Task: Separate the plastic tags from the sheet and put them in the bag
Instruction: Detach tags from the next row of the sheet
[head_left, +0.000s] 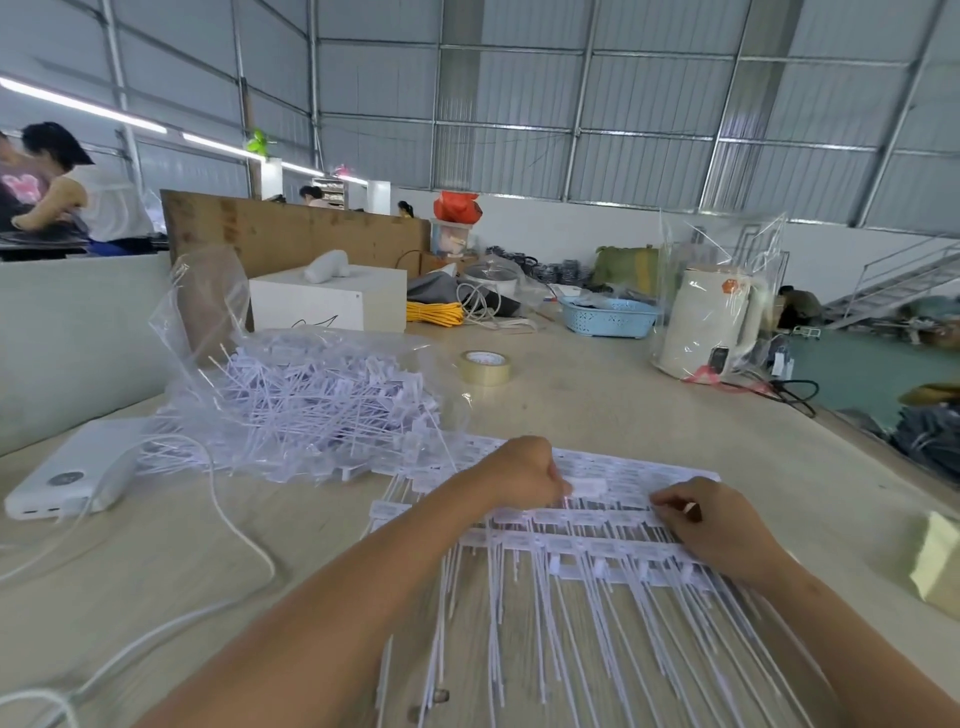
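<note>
On the counter (597, 415) lies a white sheet of plastic tags (587, 525), their thin tails pointing toward the person. The left hand (524, 475) pinches one tag (587, 487) at the sheet's middle; the right hand (717, 525) rests curled on the sheet's right side. Just left of the sheet, a clear bag (291, 374) holds a heap of loose tags (322, 400). A tape roll (484, 367) sits beyond, a white power bank (72, 470) far left.

bare forearms, left hand (519, 475), right hand (719, 525)
</note>
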